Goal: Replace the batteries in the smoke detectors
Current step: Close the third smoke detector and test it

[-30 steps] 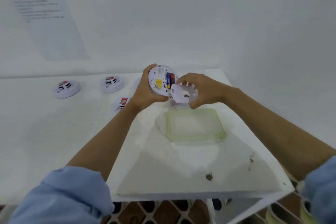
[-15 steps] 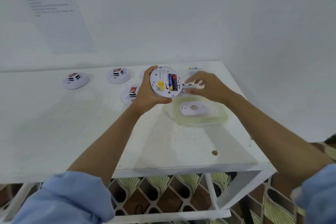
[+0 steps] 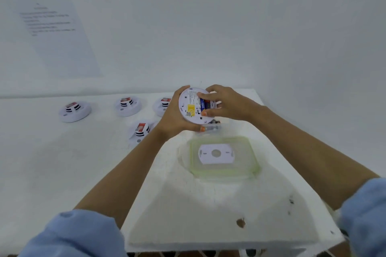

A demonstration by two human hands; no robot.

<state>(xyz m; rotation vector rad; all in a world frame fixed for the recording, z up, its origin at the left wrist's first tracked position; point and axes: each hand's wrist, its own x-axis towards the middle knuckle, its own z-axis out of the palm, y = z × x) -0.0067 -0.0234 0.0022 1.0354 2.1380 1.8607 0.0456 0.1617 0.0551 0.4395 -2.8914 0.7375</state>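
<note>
My left hand (image 3: 172, 120) grips a round white smoke detector (image 3: 189, 108) above the table, its back turned to me. The open battery bay shows blue and dark batteries (image 3: 203, 104). My right hand (image 3: 226, 105) reaches in from the right, and its forefinger and thumb pinch those batteries inside the bay. The detector's white back plate (image 3: 216, 153) lies flat in a clear tray with a green rim (image 3: 253, 159) just below my hands.
Several more smoke detectors stand on the white table (image 3: 62, 162): one far left (image 3: 74, 110), one beside it (image 3: 127, 106), one behind my left hand (image 3: 161, 104), one nearer (image 3: 140, 130). Loose batteries (image 3: 213, 127) lie under my hands. A wall rises close behind.
My right hand let the back plate go into the green-rimmed tray, then moved up to the detector and took hold of the batteries. The left hand kept holding the detector.
</note>
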